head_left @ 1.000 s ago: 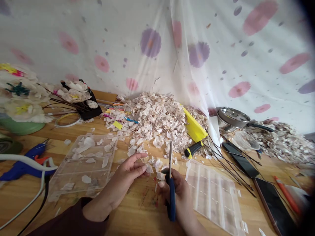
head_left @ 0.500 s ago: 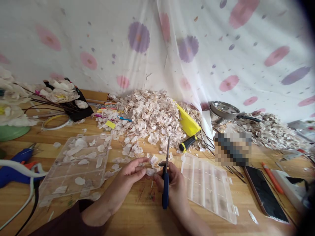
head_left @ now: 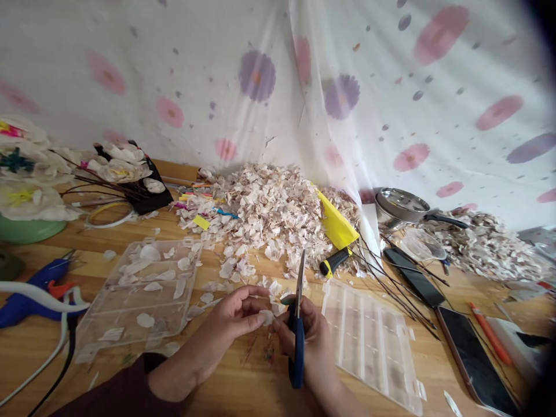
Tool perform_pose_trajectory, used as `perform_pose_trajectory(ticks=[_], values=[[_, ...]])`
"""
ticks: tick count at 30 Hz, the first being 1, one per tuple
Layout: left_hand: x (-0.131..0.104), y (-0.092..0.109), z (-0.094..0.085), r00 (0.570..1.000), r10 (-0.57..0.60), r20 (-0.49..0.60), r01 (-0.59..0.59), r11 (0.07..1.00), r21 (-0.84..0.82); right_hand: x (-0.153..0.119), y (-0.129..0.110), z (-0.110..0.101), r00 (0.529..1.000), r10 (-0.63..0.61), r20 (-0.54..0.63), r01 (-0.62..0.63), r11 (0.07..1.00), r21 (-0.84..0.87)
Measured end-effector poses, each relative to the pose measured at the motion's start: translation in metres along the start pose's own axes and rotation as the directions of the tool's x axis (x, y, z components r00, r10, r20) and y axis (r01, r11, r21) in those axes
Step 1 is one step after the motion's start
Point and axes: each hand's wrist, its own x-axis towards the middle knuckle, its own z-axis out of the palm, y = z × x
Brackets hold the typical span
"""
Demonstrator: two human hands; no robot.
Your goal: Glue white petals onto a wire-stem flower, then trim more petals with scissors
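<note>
Between the thumb and fingers of my left hand (head_left: 241, 317) is a small pale petal-like piece (head_left: 266, 317), thin and slightly see-through. My right hand (head_left: 310, 330) is closed around blue-handled scissors (head_left: 297, 341). Their blades point up and away from me, and the handle loops hang below the fingers. My right thumb and fingertips come close to the petal-like piece; whether they touch it I cannot tell. Just beyond my hands lies a big heap of similar pale pieces (head_left: 264, 202), with loose ones scattered along its near edge.
A clear plastic tray (head_left: 125, 301) with scattered petals lies left, a divided clear tray (head_left: 369, 347) right. A blue glue gun (head_left: 35, 295) sits far left near pale flowers (head_left: 117, 165). Rightward are a yellow-and-black-handled tool (head_left: 334, 262), dark stems, a phone (head_left: 473, 359) and a metal pan (head_left: 402, 204).
The whole view has shifted slightly, so the table things appear further right and lower. Both hands keep nearly the same pose, with the petal-like piece and scissors still held.
</note>
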Motion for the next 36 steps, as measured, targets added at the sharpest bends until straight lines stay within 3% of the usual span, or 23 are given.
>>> perform_pose_trajectory(ticks=[9,15,21,26,29,31,33,36], values=[[-0.002,0.005,0.001,1.0,-0.008,-0.02,0.009,0.998,0.055,0.005,0.004,-0.01,0.992,-0.058,-0.114,0.061,0.998,0.02],[-0.002,0.006,0.0,0.999,0.036,-0.029,-0.034,0.998,0.049,0.006,0.011,-0.014,0.993,-0.061,-0.098,0.057,0.997,-0.044],[-0.003,0.006,0.002,0.997,0.065,-0.045,-0.064,0.998,0.027,0.003,0.019,-0.015,0.984,-0.085,-0.158,0.074,0.994,-0.075],[-0.005,0.014,-0.007,0.978,0.165,-0.126,-0.167,0.986,-0.003,0.002,0.02,-0.011,0.978,-0.109,-0.18,0.091,0.99,-0.107],[-0.015,0.025,-0.035,0.923,0.278,-0.265,-0.286,0.958,0.008,0.004,0.019,-0.011,0.972,-0.131,-0.194,0.096,0.979,-0.182],[-0.026,0.032,-0.062,0.817,0.363,-0.449,-0.369,0.926,0.077,0.004,0.018,-0.011,0.977,-0.124,-0.171,0.085,0.972,-0.218],[-0.038,0.038,-0.09,0.705,0.436,-0.559,-0.398,0.896,0.197,0.004,0.018,-0.011,0.983,-0.114,-0.146,0.079,0.97,-0.229],[-0.054,0.043,-0.12,0.639,0.454,-0.621,-0.359,0.89,0.282,0.004,0.019,-0.009,0.981,-0.135,-0.141,0.097,0.965,-0.245]])
